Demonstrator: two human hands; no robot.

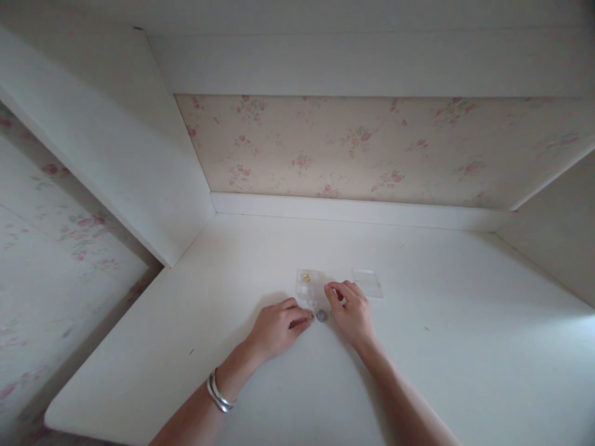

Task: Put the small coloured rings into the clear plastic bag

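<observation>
Two hands: both worked at a clear box (310,286) on the desk (441,347).
Left hand (277,327): fingers curled, tips beside a coin (321,316); grip unclear.
Right hand (352,308): pinched at the box edge.
Lid (367,282): lay just right.
Advice: steady the box, move slowly.

A: Lighting, 1 view: dim and flat, soft daylight entering from the right, pale glare patch on the desk (558,334).
B: Shadows?
A: Faint, falling left of the hands. Quality: slightly soft and grainy; wide-angle bending at the edges, corners darker.
</observation>
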